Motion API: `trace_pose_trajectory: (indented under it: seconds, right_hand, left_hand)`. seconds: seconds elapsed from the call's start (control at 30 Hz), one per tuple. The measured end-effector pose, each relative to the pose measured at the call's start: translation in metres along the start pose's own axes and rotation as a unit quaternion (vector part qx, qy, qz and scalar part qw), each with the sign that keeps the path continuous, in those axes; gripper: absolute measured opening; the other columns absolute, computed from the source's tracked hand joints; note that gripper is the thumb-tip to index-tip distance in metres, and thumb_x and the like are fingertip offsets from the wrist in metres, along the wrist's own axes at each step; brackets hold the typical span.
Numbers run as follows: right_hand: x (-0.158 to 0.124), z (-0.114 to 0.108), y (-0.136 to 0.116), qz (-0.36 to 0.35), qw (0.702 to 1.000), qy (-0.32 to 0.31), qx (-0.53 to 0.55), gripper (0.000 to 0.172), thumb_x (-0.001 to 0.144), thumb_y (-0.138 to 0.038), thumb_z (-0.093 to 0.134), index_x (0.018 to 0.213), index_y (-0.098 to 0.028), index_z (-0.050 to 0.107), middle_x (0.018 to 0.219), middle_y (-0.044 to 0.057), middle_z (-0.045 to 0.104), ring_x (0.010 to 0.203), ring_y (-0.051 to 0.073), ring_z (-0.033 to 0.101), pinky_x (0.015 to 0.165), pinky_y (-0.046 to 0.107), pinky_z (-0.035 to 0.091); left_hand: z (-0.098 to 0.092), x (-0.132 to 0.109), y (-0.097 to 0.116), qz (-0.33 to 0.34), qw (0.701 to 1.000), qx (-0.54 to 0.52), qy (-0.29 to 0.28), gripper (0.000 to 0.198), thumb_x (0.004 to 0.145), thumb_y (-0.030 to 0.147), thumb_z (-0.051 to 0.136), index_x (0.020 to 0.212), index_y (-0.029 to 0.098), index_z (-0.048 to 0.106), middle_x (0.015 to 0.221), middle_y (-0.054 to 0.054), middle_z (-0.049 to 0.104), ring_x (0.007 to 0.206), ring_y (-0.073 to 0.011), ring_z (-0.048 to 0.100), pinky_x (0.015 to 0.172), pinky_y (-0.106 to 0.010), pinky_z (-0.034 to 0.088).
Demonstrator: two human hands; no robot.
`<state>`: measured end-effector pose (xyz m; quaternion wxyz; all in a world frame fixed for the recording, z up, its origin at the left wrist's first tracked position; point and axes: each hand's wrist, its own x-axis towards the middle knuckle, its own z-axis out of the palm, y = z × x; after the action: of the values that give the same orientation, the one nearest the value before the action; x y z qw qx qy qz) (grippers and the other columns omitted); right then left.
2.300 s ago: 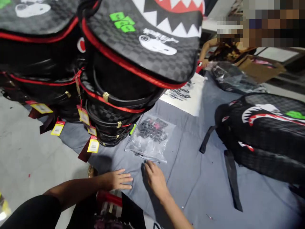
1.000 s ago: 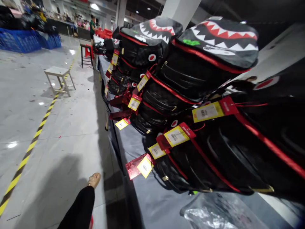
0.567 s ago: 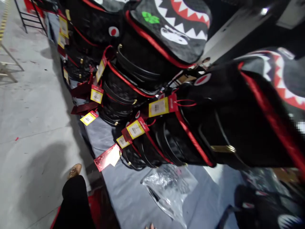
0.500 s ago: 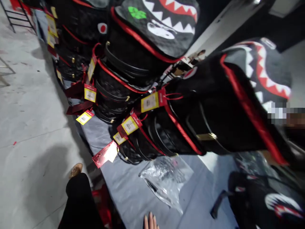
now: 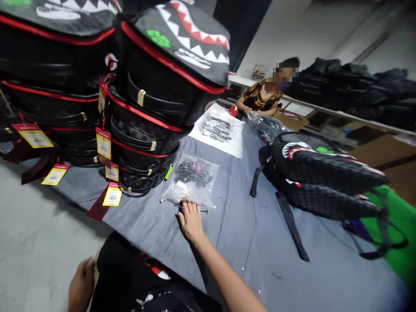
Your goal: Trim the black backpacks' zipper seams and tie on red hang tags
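Observation:
My right hand reaches over the grey cloth-covered table, its fingers spread at the near edge of a clear plastic bag with small dark items inside. My left hand hangs low at the bottom left, beside my dark-clothed leg; its fingers are blurred, and whether they hold anything is unclear. A bright green pen-like item lies between the plastic bag and a tall stack of black bags with red trim, shark-mouth prints and yellow-red tags.
Another stack of black bags stands at the left. Black shark-print backpacks lie at the right with straps trailing, near green material. A white printed sheet lies farther back. Across the table is a person. Cartons are behind.
The view has swung right and levelled. My right hand has come fully into view and now reaches the plastic bag. My left hand has appeared at the lower left.

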<state>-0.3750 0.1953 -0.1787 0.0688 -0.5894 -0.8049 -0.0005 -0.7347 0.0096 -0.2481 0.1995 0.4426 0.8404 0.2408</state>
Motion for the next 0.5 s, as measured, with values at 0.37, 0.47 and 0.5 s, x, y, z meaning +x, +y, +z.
trace_pose_trajectory:
  seconds: [0.37, 0.47, 0.5]
  right_hand:
    - [-0.123, -0.021, 0.052, 0.151, 0.989, -0.002, 0.005, 0.050, 0.098, -0.051, 0.042, 0.138, -0.024, 0.053, 0.122, 0.017, 0.062, 0.120, 0.035, 0.050, 0.106, 0.066, 0.025]
    - [-0.162, -0.021, 0.051, 0.201, 0.980, -0.005, 0.001, 0.052, 0.096, -0.054, 0.044, 0.138, -0.026, 0.053, 0.127, 0.018, 0.061, 0.121, 0.037, 0.051, 0.105, 0.066, 0.027]
    - [-0.167, -0.021, 0.051, 0.211, 0.978, -0.004, 0.005, 0.053, 0.095, -0.055, 0.044, 0.141, -0.028, 0.050, 0.133, 0.018, 0.058, 0.124, 0.036, 0.049, 0.105, 0.065, 0.027]
  left_hand:
    - [0.071, 0.046, 0.297, 0.391, 0.919, 0.030, -0.050, 0.042, 0.093, 0.028, 0.044, 0.132, 0.015, 0.055, 0.146, -0.014, 0.047, 0.137, -0.0263, 0.043, 0.112, -0.040, 0.038]
    - [0.103, 0.065, 0.329, 0.368, 0.926, 0.066, -0.044, 0.051, 0.090, 0.024, 0.047, 0.138, 0.006, 0.047, 0.155, -0.025, 0.029, 0.144, -0.0376, 0.026, 0.112, -0.054, 0.033]
    - [0.109, 0.073, 0.336, 0.360, 0.929, 0.076, -0.043, 0.052, 0.090, 0.023, 0.046, 0.138, 0.003, 0.045, 0.155, -0.028, 0.027, 0.143, -0.0395, 0.024, 0.110, -0.057, 0.033]
